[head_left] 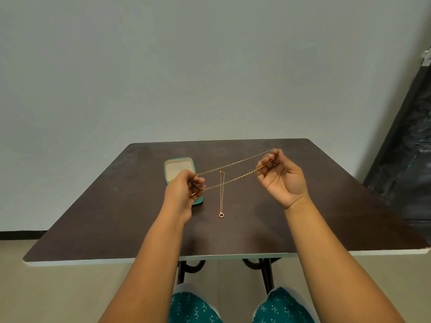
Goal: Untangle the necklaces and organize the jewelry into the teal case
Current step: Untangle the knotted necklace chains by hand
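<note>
Stretching across the head view, a gold chain (233,170) runs as a long doubled loop between the two hands, lifted above the dark table (326,206). The left hand (184,190) has its fingers curled in and pinches one end of the loop; the right hand (281,177) is turned palm up, its fingertips (270,157) pinching the other end while the remaining fingers curl loosely. Both strands look taut and free of knots, though the links are too fine to be sure.

A second, thinner necklace (221,194) lies straight on the table below the stretched chain, its small ring pendant (221,214) at the near end. The teal case (178,169) sits open on the table behind the left hand, partly hidden by it; what it already holds is too small to make out.

Risks, as I judge them: pulling the loop any tighter could strain a link or the clasp. Lowering the chain straight down would drop it across the thin necklace and tangle the two again. A slipped pinch on either side would let the chain fall in a heap. Reaching for the case, the left wrist could also nudge it along the table.
</note>
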